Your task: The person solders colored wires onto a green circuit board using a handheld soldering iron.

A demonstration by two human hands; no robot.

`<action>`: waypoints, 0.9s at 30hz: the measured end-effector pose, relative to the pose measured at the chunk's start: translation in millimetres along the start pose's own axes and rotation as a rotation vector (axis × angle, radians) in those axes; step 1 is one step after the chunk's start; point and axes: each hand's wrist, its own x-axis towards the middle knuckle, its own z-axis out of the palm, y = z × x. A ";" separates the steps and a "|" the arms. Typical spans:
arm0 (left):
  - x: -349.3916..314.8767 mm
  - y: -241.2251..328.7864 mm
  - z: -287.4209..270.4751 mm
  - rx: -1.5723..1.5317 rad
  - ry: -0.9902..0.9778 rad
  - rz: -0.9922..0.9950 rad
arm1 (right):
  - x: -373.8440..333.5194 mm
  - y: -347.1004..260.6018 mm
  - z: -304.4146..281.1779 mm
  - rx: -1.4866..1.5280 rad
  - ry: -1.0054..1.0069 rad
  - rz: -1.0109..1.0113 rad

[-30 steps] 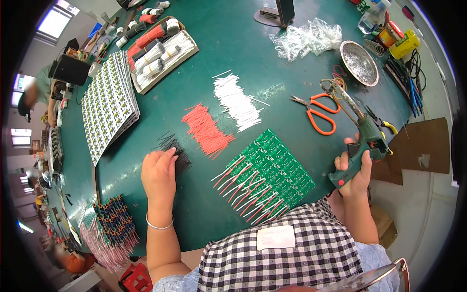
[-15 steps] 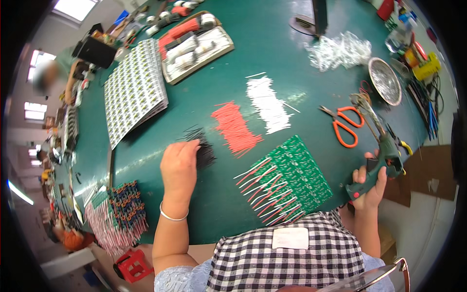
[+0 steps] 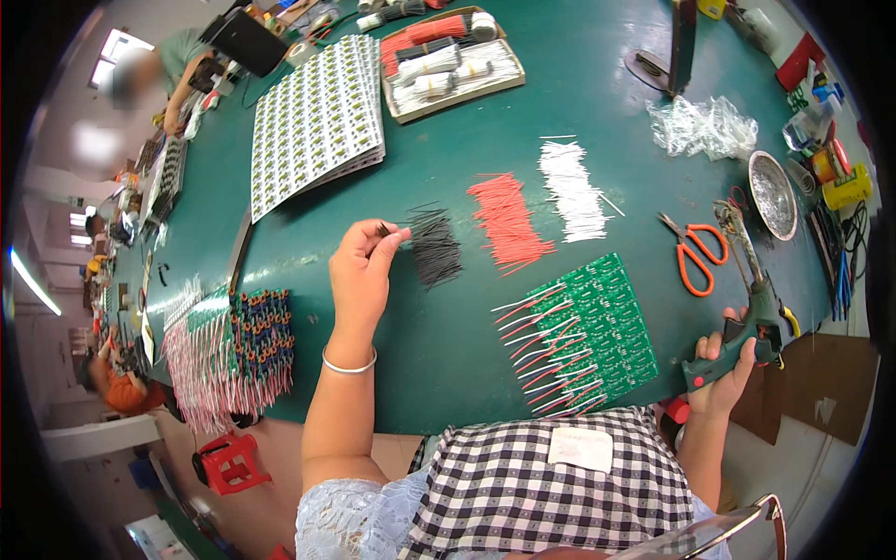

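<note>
My left hand (image 3: 366,271) is closed in a pinch, with the dark ends of black wire showing at its fingertips. Just right of it lies a pile of short black wires (image 3: 436,250). My right hand (image 3: 723,373) grips a green soldering gun (image 3: 714,362) by its handle, the tip pointing away from me. Between my hands, near the table's front edge, sits a green circuit board panel (image 3: 607,327); red and white wires (image 3: 541,355) stick out from its left side. Beyond it are a pile of red wires (image 3: 510,222) and a pile of white wires (image 3: 571,191).
Orange-handled scissors (image 3: 693,252) lie left of the soldering gun, near a metal bowl (image 3: 773,196) and clear plastic wrap (image 3: 705,128). At the back are stacked printed sheets (image 3: 317,121) and a box of wire bundles (image 3: 457,89). Wired boards (image 3: 261,336) hang over the left edge.
My left hand has come off the black wire pile and drawn back to its left, pinching black wire. The whole view has shifted; my right hand keeps its hold on the soldering gun.
</note>
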 end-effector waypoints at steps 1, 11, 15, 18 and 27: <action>-0.5 -5.4 -3.5 0.005 0.012 -0.002 | 0.5 -0.5 -0.2 0.003 -0.009 0.009; -4.9 -17.8 -20.4 -0.287 -0.019 -0.014 | 2.6 -0.1 2.4 -0.056 -0.013 -0.024; -4.2 -25.8 -23.3 -0.224 -0.127 -0.053 | 2.2 -0.7 2.3 -0.044 -0.021 -0.014; -4.6 -23.5 -19.7 -0.165 -0.139 -0.090 | 1.6 -0.8 3.9 -0.045 -0.002 -0.013; -4.8 -14.9 -19.6 0.112 -0.135 -0.016 | 2.6 -0.2 6.3 -0.048 -0.012 -0.012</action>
